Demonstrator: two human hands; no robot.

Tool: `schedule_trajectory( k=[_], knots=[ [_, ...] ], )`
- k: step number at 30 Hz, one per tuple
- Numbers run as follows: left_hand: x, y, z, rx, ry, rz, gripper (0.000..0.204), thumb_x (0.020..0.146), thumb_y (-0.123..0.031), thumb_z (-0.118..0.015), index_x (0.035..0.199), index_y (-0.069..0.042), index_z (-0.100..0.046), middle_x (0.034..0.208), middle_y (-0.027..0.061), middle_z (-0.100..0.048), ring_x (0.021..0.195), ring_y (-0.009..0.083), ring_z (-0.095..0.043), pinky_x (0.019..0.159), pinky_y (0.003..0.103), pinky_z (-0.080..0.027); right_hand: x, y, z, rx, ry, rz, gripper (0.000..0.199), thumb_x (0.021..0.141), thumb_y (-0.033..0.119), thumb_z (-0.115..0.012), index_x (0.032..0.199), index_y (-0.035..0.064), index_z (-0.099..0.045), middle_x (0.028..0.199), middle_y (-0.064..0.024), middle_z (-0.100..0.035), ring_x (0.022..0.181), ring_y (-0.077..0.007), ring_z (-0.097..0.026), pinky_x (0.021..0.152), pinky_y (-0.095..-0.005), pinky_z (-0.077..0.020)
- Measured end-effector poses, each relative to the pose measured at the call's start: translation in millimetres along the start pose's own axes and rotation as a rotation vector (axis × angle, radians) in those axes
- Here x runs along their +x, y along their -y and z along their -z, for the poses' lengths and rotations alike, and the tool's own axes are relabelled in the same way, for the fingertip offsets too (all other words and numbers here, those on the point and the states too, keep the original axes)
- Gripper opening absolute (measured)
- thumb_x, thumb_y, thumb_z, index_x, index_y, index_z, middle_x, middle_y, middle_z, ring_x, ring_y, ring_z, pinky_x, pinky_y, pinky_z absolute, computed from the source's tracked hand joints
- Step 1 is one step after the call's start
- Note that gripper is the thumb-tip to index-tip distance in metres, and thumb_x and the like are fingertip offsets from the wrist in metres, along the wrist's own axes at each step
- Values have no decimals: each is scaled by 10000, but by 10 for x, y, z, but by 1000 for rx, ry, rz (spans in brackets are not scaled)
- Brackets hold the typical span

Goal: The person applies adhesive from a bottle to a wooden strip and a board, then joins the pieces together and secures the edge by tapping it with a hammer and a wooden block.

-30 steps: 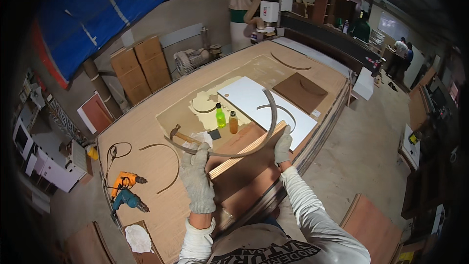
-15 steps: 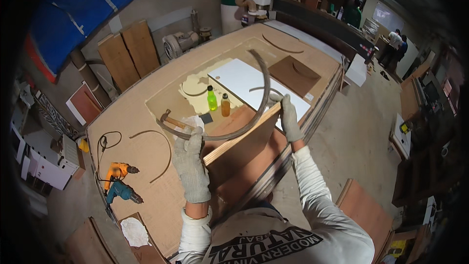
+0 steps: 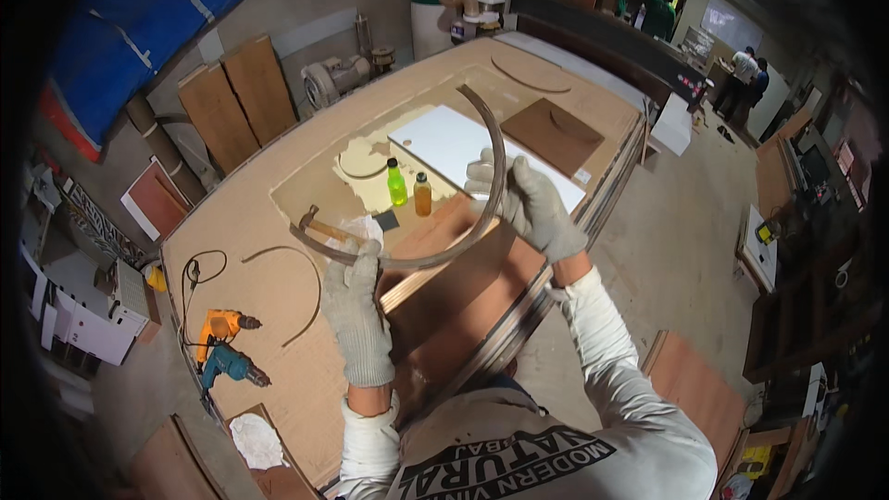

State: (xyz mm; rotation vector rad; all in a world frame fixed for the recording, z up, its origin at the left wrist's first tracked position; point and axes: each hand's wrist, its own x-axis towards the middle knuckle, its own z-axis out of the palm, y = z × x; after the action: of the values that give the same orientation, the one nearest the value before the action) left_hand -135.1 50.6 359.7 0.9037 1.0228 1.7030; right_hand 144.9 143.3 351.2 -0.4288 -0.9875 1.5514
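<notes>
A long curved dark strip [image 3: 435, 260], bent like a wide hook, is held up over the workbench. My gloved left hand [image 3: 356, 319] is closed on its lower left stretch. On the rising right side of the curve, my gloved right hand [image 3: 532, 206] has its fingers around the strip. Just below and behind it, a plywood board [image 3: 456, 292] stands tilted, its layered edge facing up. My left hand is close to the board's near left corner; whether it touches is hidden. Beyond the left hand lies a hammer [image 3: 326, 229] with a wooden handle.
On the workbench [image 3: 222, 222] stand a green bottle [image 3: 397, 187] and an amber bottle [image 3: 422, 196], near a white panel [image 3: 444, 148]. An orange drill [image 3: 220, 326] and a teal drill [image 3: 231, 366] lie left, beside another curved strip [image 3: 319, 292]. Two people [image 3: 745, 74] are far right.
My right hand has left the board's upper right corner and moved left onto the curved strip. The board's raised right end has dropped lower. My left hand keeps its hold.
</notes>
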Motion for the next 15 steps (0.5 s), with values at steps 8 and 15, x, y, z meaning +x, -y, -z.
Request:
schedule_trajectory(
  k=[8, 15],
  knots=[
    [44, 78, 108, 122, 27, -93, 410, 987, -191, -731, 1300, 62, -652, 1216, 132, -694, 1078, 175, -661, 970, 323, -525, -42, -40, -128, 63, -38, -16, 582, 1069, 296, -621, 1465, -96, -455, 1241, -235, -675, 1106, -339, -707, 926, -475, -641],
    [44, 143, 83, 371, 158, -168, 542, 920, -271, -768, 1338, 33, -603, 1116, 182, -702, 1068, 312, -671, 927, 406, -535, -174, 229, -71, 138, -55, 24, 475, 1055, 273, -643, 1379, -56, -534, 1226, -221, -674, 1072, -343, -715, 916, -518, -638]
  ],
)
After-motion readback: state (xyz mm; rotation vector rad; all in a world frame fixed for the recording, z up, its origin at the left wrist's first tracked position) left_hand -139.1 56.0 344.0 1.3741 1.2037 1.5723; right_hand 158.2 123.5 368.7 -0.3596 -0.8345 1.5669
